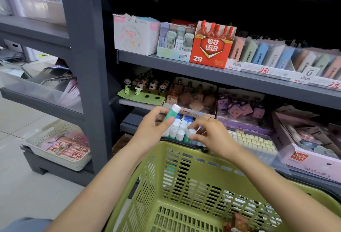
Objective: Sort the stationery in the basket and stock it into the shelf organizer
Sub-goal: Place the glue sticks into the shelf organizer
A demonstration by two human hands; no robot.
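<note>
White perforated tray of striped packets, left rack's bottom ledge, tiled floor

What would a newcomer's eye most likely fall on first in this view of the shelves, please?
Probably the two hands at centre: the left hand holds a green glue stick with a white cap tilted above a cluster of white-capped sticks, where the right hand pinches another one. Below them, the green plastic basket fills the foreground. On the upper shelf, the bright red 2B lead box stands out.
</note>
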